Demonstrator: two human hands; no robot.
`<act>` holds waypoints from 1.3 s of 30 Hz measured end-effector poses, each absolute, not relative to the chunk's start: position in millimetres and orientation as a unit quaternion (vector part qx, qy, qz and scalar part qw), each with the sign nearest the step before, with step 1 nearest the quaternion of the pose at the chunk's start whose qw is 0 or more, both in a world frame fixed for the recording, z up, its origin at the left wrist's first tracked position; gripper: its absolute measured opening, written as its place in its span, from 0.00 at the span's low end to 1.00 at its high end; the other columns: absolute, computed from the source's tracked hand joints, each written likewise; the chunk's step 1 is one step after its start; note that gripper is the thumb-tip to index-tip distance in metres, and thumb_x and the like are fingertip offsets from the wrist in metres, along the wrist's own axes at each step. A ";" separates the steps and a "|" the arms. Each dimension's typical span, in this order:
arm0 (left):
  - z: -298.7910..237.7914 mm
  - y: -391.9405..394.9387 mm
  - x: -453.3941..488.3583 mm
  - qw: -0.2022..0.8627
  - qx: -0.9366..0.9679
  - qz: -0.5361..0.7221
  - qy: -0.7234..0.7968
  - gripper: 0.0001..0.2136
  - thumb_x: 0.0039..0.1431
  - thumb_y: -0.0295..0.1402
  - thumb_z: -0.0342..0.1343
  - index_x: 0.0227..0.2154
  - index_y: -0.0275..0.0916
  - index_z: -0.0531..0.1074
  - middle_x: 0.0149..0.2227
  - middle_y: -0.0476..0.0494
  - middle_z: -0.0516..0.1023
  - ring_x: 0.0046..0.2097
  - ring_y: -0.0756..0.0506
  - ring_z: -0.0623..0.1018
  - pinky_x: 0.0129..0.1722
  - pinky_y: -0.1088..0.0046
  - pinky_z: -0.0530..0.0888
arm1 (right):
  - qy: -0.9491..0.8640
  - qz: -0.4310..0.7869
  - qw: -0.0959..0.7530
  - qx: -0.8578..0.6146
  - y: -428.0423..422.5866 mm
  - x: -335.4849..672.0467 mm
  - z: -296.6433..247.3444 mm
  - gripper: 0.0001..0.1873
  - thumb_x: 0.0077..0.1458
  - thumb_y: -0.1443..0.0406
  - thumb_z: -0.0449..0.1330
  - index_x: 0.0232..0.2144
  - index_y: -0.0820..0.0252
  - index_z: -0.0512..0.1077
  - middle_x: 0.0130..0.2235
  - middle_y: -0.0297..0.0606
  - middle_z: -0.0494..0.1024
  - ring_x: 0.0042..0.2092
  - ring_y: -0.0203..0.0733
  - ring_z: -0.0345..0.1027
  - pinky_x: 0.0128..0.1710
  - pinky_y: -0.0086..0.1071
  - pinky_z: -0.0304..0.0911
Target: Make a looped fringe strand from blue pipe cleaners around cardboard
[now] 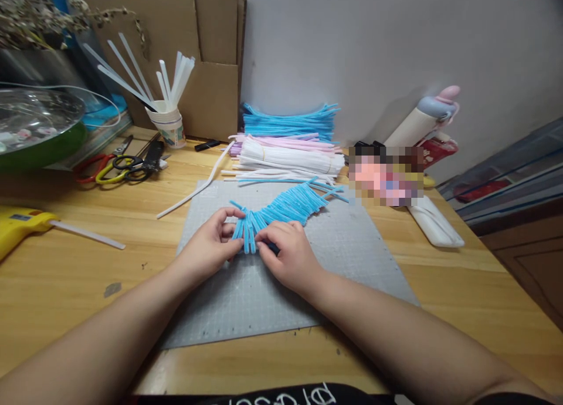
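A woven blue pipe-cleaner piece (292, 204) lies slantwise over the grey cutting mat, its fan of looped strands toward me at the left end. My left hand (220, 238) is closed on the left edge of that fan, thumb below and fingers above. My right hand (288, 249) pinches at the fan's right side, thumb and forefinger by the lower strand ends. Something small and dark shows under the right fingers; I cannot make out what it is. A few loose blue stems stick out at the piece's far right end.
Behind the cutting mat (352, 264) lie bundles of blue stems (288, 125), and white stems (285, 160). Scissors (105, 169) and a paper cup (169, 126) of glue sticks stand left. A yellow glue gun (26, 226) lies nearer. At right are a bottle (413, 123) and tissue pack (435, 222).
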State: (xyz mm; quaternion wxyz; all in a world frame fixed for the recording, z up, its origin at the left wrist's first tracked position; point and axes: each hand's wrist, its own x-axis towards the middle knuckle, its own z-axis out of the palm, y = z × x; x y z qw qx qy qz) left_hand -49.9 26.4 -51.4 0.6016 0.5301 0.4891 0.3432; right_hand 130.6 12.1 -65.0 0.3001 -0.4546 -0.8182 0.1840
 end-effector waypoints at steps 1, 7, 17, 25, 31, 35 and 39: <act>-52.1 26.5 -50.2 0.600 0.532 0.343 0.488 0.22 0.45 0.31 0.58 0.43 0.41 0.58 0.21 0.60 0.67 0.17 0.56 0.62 0.16 0.82 0.60 | -0.816 0.187 0.303 -0.455 12.0 130.6 -64.9 0.03 0.57 0.69 0.56 0.32 0.59 0.70 0.35 0.34 0.77 0.38 0.39 0.67 0.41 0.35 0.48; -53.4 25.2 -49.7 0.588 0.552 0.330 0.491 0.20 0.48 0.31 0.57 0.44 0.41 0.59 0.19 0.62 0.61 0.18 0.55 0.61 0.17 0.81 0.58 | -0.819 0.192 0.308 -0.444 12.8 130.9 -65.9 0.03 0.56 0.70 0.57 0.32 0.59 0.70 0.35 0.34 0.77 0.39 0.39 0.67 0.42 0.35 0.49; -57.1 20.2 -51.8 0.509 0.640 0.331 0.471 0.19 0.53 0.30 0.55 0.46 0.44 0.57 0.27 0.57 0.67 0.24 0.53 0.65 0.23 0.78 0.61 | -0.810 0.258 0.340 -0.403 16.4 134.7 -69.0 0.03 0.57 0.70 0.58 0.35 0.58 0.67 0.34 0.34 0.74 0.37 0.38 0.65 0.40 0.33 0.54; -51.5 20.5 -54.3 0.364 0.731 0.257 0.518 0.05 0.55 0.33 0.54 0.34 0.41 0.68 0.21 0.57 0.64 0.25 0.52 0.65 0.26 0.76 0.62 | -0.835 0.251 0.338 -0.353 18.2 140.9 -67.0 0.08 0.56 0.74 0.51 0.32 0.58 0.64 0.33 0.35 0.72 0.38 0.40 0.64 0.40 0.35 0.53; -52.9 20.3 -53.3 0.356 0.742 0.260 0.505 0.04 0.55 0.33 0.54 0.31 0.40 0.72 0.22 0.54 0.66 0.26 0.51 0.65 0.27 0.75 0.62 | -0.836 0.225 0.330 -0.377 15.3 138.6 -63.1 0.08 0.54 0.72 0.55 0.37 0.57 0.66 0.39 0.36 0.73 0.43 0.42 0.65 0.45 0.39 0.52; -51.4 18.4 -53.1 0.370 0.741 0.254 0.500 0.05 0.56 0.34 0.53 0.31 0.39 0.71 0.24 0.53 0.67 0.27 0.51 0.66 0.27 0.75 0.62 | -0.833 0.221 0.318 -0.395 15.3 138.0 -61.6 0.10 0.53 0.71 0.56 0.39 0.57 0.67 0.41 0.37 0.73 0.46 0.44 0.64 0.47 0.40 0.51; -49.9 19.0 -53.7 0.381 0.745 0.244 0.491 0.05 0.55 0.33 0.52 0.29 0.39 0.70 0.26 0.52 0.68 0.29 0.50 0.67 0.28 0.74 0.63 | -0.831 0.214 0.302 -0.415 16.0 138.7 -63.9 0.12 0.49 0.73 0.54 0.38 0.57 0.67 0.42 0.37 0.72 0.47 0.44 0.63 0.48 0.40 0.50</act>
